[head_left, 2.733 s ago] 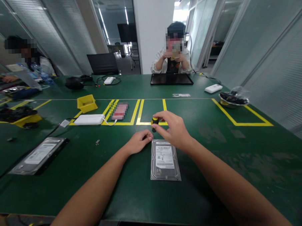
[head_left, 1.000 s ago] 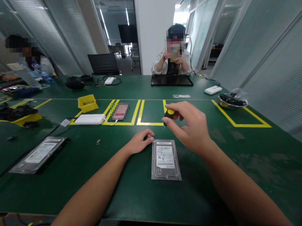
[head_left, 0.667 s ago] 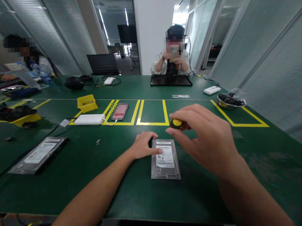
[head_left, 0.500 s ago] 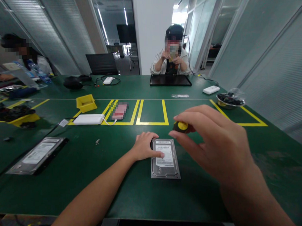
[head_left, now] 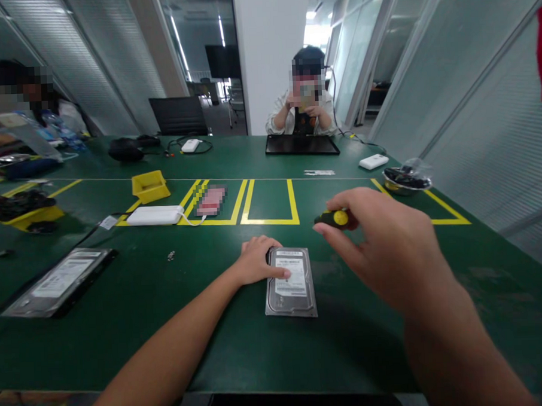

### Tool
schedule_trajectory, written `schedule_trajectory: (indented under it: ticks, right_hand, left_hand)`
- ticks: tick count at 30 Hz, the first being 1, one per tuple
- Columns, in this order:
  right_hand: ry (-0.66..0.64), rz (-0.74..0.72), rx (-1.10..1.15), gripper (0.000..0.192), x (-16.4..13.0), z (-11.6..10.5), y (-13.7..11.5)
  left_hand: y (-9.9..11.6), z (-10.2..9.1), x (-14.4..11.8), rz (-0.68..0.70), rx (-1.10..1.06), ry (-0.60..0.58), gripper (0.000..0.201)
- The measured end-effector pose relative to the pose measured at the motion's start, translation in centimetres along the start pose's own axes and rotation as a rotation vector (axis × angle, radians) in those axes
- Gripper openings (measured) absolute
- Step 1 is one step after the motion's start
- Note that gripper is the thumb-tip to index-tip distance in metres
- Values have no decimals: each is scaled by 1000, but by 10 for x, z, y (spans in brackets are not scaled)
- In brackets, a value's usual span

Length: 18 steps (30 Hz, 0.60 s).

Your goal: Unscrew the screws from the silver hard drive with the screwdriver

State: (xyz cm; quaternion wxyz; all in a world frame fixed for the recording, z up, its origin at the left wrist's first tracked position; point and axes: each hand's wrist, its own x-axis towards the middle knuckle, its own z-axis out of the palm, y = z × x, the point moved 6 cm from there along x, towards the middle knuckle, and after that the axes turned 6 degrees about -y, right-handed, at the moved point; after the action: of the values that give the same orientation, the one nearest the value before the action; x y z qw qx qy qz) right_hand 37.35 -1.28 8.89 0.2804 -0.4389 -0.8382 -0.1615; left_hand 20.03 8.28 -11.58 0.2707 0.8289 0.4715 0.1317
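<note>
A silver hard drive [head_left: 297, 300] with a white label lies on the green table in front of me. My left hand [head_left: 259, 262] grips its far left part, the thumb across the label and the fingers around the left and far edges. Above and to the right of the drive, my right hand [head_left: 385, 246] pinches a short black-and-yellow screwdriver [head_left: 337, 218] between thumb and fingers. The yellow end of its handle faces me; its shaft is hidden. Several tiny screws [head_left: 171, 255] lie left of my left hand.
Another hard drive [head_left: 61, 281] lies at the left. Farther back are a white power bank [head_left: 155, 216], a cabled phone [head_left: 210, 201], a yellow bin [head_left: 150, 187] and a metal bowl [head_left: 405, 187] of dark parts. A person [head_left: 306, 114] sits opposite behind a black panel [head_left: 302, 144].
My right hand has moved a little right and the screwdriver has turned, showing more of its dark side. My left hand keeps its grip on the hard drive. The view has shifted slightly.
</note>
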Motion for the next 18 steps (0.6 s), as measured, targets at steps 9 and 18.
schedule_trajectory:
  ticks: [9, 18]
  right_hand:
    - [-246, 182, -151, 15, -27, 62, 26]
    - [-333, 292, -193, 6, -60, 116, 47]
  left_hand:
    - [-6, -9, 1, 5, -96, 21, 70]
    - [-13, -10, 4, 10, -167, 40, 65]
